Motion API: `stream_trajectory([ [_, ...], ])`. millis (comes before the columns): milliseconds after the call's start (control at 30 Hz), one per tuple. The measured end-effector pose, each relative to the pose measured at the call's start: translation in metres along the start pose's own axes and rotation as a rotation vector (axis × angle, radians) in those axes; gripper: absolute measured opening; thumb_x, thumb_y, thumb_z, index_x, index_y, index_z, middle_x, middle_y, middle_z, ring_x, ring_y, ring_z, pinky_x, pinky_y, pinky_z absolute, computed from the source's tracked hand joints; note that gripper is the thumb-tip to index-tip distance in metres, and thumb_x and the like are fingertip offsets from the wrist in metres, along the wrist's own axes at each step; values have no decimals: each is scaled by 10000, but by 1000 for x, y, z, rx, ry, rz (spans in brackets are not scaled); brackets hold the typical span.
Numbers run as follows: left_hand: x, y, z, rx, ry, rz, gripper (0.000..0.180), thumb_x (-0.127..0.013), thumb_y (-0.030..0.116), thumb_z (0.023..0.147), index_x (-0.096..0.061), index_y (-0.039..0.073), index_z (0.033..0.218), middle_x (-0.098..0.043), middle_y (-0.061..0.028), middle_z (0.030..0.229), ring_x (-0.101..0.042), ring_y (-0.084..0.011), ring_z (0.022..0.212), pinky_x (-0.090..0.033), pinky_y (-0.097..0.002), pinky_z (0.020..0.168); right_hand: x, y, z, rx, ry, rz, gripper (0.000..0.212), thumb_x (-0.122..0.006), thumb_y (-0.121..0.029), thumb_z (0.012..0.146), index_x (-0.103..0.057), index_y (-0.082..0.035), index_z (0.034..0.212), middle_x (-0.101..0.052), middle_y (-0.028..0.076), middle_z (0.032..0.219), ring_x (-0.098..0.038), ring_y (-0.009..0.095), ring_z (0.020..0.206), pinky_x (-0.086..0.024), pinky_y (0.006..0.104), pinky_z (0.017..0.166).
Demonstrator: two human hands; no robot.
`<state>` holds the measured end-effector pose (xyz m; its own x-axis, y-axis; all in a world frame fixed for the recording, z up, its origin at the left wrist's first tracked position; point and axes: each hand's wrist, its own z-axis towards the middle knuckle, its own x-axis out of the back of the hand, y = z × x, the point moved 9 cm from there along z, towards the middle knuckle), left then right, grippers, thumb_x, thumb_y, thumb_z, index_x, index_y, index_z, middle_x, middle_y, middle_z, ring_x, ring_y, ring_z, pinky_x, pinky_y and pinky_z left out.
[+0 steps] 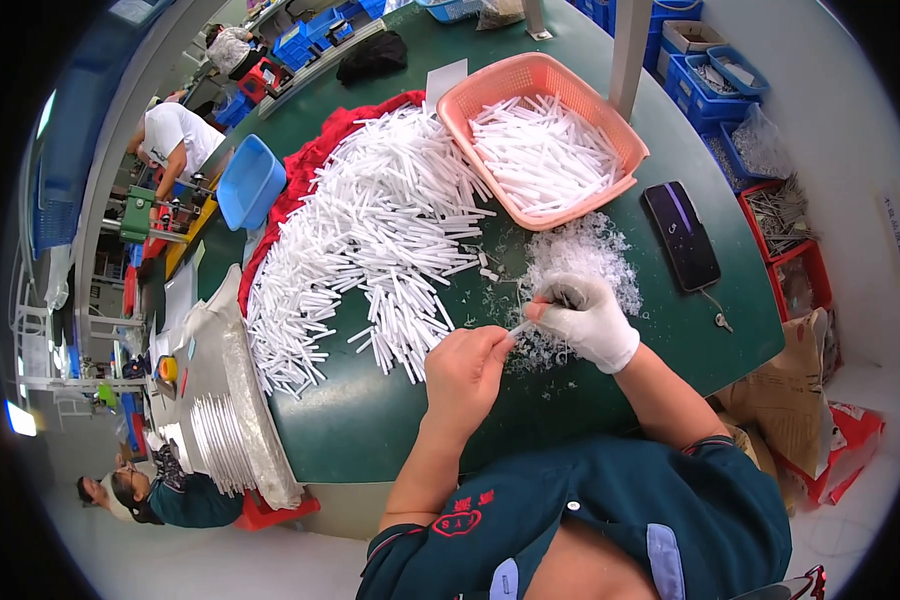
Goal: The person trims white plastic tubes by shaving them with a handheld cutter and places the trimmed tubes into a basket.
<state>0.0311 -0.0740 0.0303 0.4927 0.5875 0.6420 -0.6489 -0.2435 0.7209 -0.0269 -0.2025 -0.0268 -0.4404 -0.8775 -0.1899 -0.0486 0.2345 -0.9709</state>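
Note:
My left hand (467,367), bare, pinches a thin white plastic stick (519,327) at its near end. My right hand (585,316), in a white glove, is closed on a small tool at the stick's far tip; the tool is mostly hidden by the fingers. Both hands hover over the green table (390,420), just in front of a heap of clear plastic shavings (580,255). A large loose pile of white sticks (370,230) lies to the left of my hands. A pink basket (610,115) behind the shavings holds more white sticks.
A dark phone (681,235) lies at the right of the table with a cable end beside it. A blue bin (250,182) and red cloth (315,155) sit at the far left. Other people work at the left and lower left. Crates stand at the right.

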Motion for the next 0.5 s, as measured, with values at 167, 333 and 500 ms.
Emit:
stream_trajectory([
  [167,-15,-32,-11,348,-65,-360,86,-615,72,844,-614,-14,831,-603,-27,677,-556,-75,618,-441,-217,557,10,-45,-19,534,221,-293,88,-671,-20,796,-588,-3,815,-517,-20,639,-443,52,559,-381,213,504],
  [333,-13,-49,-19,475,-38,-561,94,-589,79,872,-598,-13,855,-593,-18,674,-541,-60,605,-436,-183,568,41,-27,-10,248,314,99,111,-643,-82,846,-557,-13,836,-504,-38,682,-435,40,614,-369,196,544],
  [500,-14,-51,-19,510,-41,-609,126,-564,110,890,-595,-9,862,-587,-19,671,-536,-66,607,-426,-193,571,14,-35,-3,115,115,-723,265,-670,-230,806,-560,-4,888,-546,123,633,-544,222,546,-445,326,556],
])
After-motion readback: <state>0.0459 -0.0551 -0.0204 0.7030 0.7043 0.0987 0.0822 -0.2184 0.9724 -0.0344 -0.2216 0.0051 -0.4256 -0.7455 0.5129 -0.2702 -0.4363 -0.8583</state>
